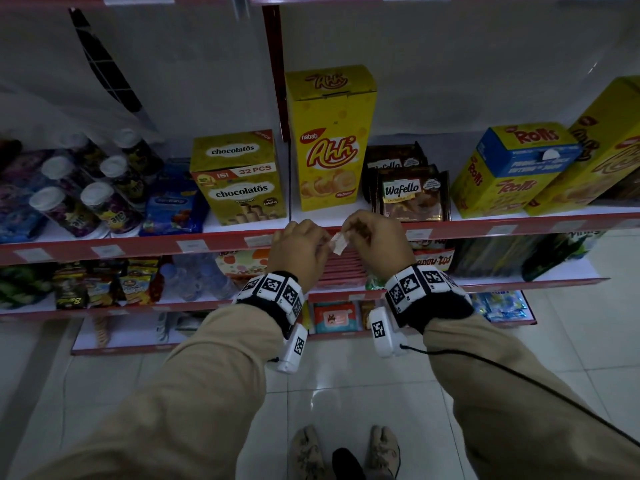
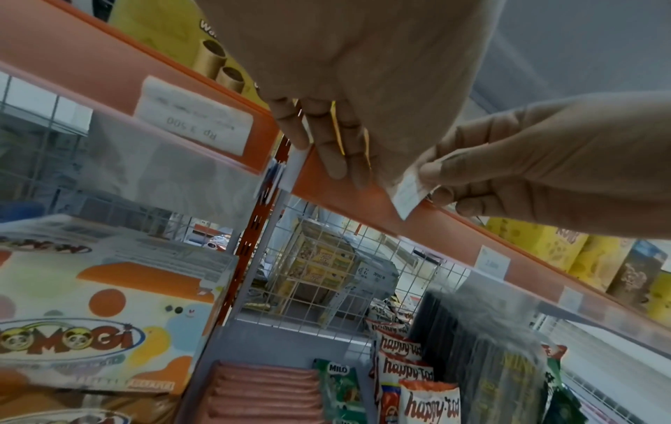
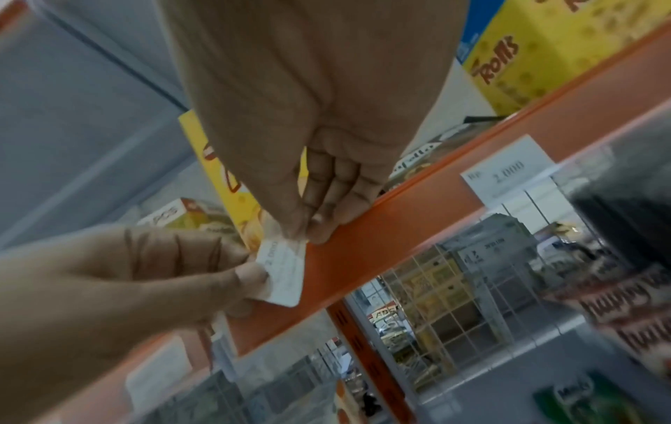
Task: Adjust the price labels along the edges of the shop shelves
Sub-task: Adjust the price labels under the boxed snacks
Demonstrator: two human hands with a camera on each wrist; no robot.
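A small white price label [image 1: 338,243] [image 2: 406,195] [image 3: 285,275] hangs loose in front of the red shelf edge rail [image 1: 214,242] [image 2: 446,232] [image 3: 363,258], below the yellow Ahh box. My left hand [image 1: 311,242] [image 3: 254,272] pinches its left end between thumb and fingers. My right hand [image 1: 353,233] [image 2: 432,178] [image 3: 305,226] pinches its other end, fingertips against the rail. In the left wrist view my left hand's fingers [image 2: 334,155] lie on the rail by the shelf joint. Other labels [image 1: 192,244] [image 2: 196,120] [image 3: 508,169] sit in the rail.
On the shelf above the rail stand a chocolatos box [image 1: 239,178], the Ahh box [image 1: 329,147], Wafello packs [image 1: 412,195] and Rolls boxes [image 1: 509,168]. Canisters [image 1: 97,199] fill the left. Lower shelves hold snack bags [image 1: 104,282]. White floor tiles [image 1: 346,393] lie underfoot.
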